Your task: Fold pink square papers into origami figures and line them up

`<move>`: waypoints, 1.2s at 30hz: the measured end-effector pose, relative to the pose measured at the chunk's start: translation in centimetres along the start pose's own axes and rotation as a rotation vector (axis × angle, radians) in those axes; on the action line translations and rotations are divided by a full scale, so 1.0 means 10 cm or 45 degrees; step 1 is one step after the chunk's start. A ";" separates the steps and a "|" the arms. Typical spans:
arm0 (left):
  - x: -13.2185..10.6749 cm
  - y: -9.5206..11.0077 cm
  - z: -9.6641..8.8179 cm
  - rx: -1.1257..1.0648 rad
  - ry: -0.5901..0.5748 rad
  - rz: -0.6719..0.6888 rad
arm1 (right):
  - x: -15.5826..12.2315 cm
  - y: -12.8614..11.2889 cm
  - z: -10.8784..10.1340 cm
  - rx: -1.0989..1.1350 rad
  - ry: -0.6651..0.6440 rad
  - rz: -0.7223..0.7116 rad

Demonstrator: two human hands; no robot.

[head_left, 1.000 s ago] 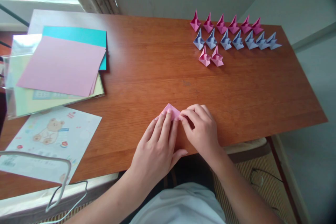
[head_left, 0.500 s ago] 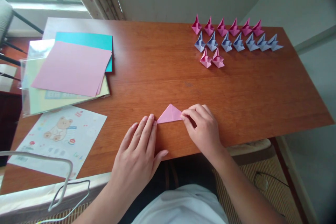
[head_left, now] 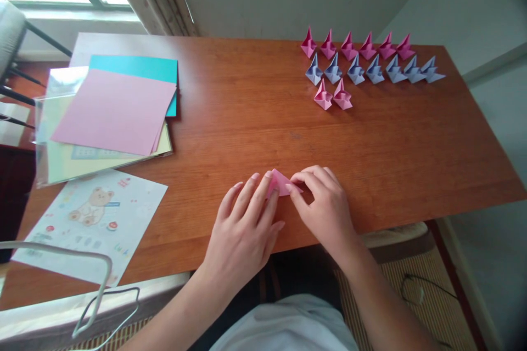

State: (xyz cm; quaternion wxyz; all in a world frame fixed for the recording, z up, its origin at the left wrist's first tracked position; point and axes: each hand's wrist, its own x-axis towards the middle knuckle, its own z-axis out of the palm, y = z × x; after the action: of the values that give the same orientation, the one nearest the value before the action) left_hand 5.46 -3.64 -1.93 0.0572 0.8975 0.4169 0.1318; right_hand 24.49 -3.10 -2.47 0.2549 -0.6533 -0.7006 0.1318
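A small pink paper folded into a triangle (head_left: 282, 182) lies near the front edge of the wooden table. My left hand (head_left: 247, 219) rests flat over its left part, fingers stretched out and covering that corner. At the right side, my right hand (head_left: 323, 200) pinches the paper between thumb and index finger, and a pink tip shows just below them. Farther back on the right stand folded paper figures: a row of dark pink ones (head_left: 348, 47), a row of pale blue ones (head_left: 355, 71) and two light pink ones (head_left: 323, 97).
On the left, pink sheets (head_left: 115, 112) and a turquoise sheet (head_left: 135, 63) lie on a clear plastic packet (head_left: 53, 159). In front of them is a sheet with a bear print (head_left: 93, 219). A pale bent bar (head_left: 61, 249) with a cable crosses the lower left.
My left hand has moved right, from beside the triangle's left corner onto the paper. The triangle has shifted slightly right, and my right hand still pinches its right side.
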 end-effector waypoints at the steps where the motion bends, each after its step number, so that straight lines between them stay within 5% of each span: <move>1: 0.00 0.01 0.01 0.009 -0.010 -0.003 | 0.00 0.00 0.01 -0.016 -0.004 -0.001; 20: 0.02 0.02 0.06 -0.008 -0.001 -0.004 | -0.12 0.12 -0.01 -0.161 0.022 0.011; 36: 0.06 0.03 0.07 -0.024 -0.046 -0.043 | -0.03 -0.17 0.00 -0.332 -0.069 0.170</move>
State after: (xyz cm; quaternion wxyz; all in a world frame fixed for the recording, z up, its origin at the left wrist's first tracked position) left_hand 6.24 -3.33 -2.39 0.0754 0.8921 0.4295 0.1185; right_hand 23.05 -3.56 -1.65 0.1397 -0.7221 -0.6735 0.0740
